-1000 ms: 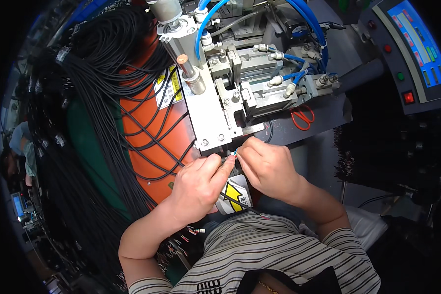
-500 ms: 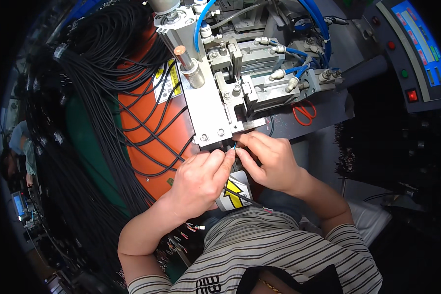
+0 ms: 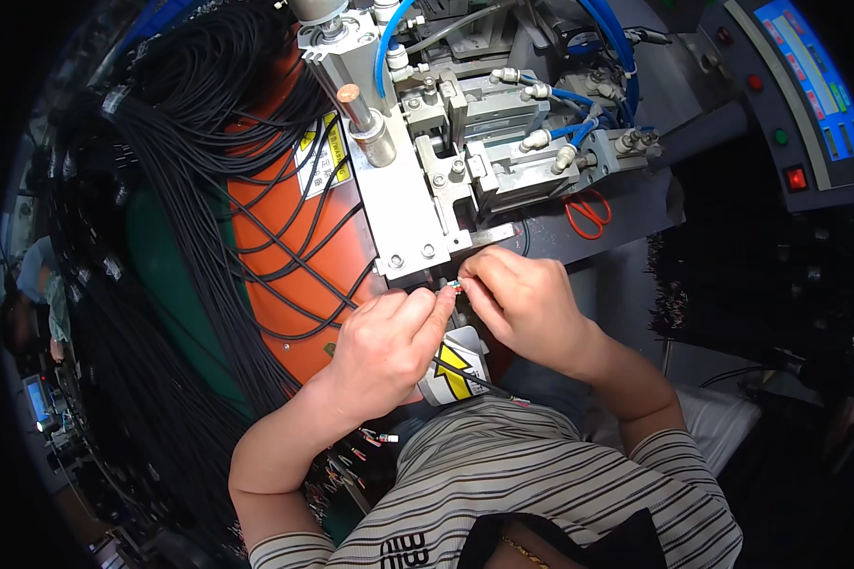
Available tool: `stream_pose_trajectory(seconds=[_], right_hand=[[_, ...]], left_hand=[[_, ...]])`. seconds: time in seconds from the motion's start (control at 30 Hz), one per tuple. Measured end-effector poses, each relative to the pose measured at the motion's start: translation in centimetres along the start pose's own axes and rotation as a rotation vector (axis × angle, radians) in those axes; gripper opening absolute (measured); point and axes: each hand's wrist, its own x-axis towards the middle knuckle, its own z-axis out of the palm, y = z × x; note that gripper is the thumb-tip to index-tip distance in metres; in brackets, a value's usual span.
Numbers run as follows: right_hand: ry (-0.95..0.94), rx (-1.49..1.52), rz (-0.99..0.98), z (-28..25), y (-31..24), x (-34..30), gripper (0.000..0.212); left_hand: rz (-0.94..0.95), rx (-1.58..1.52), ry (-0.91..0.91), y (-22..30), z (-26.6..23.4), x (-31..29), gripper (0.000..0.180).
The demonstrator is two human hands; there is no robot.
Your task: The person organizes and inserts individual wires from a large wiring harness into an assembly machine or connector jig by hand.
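Now wires (image 3: 454, 285) bridge left hand (image 3: 384, 346) and right hand (image 3: 533, 305).

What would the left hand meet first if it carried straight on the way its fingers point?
The left hand would probably meet the small coloured wires between the two hands first, then the right hand; depth is unclear in this single view.

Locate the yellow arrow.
In the head view, the yellow arrow lies below centre on a white label, right of the left hand, crossed by a black cable.

Short coloured wires (image 3: 456, 285), pinched; black cable (image 3: 472, 379) near them, slanting.
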Motion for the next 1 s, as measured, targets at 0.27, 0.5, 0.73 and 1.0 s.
stream_pose_trajectory(seconds=[0.27, 0.5, 0.73, 1.0], right_hand=[[-0.053, 0.445, 0.331, 1.1, 0.6, -0.7, 0.009], [0.042, 0.423, 0.337, 1.8, 0.4, -1.0, 0.008], [0.1, 0.379, 0.185, 0.4, 0.3, -1.1, 0.011], [-0.13, 0.899, 0.188, -1.4, -2.7, -1.7, 0.027]], left_hand=[[-0.067, 0.055, -0.022, 0.2, -0.3, 0.2, 0.039], [-0.199, -0.178, 0.1, -0.9, -1.4, -1.6, 0.041], [-0.288, -0.015, 0.172, -0.8, -0.6, -2.8, 0.022], [-0.437, -0.105, 0.173, -1.7, -0.6, -3.2, 0.019]])
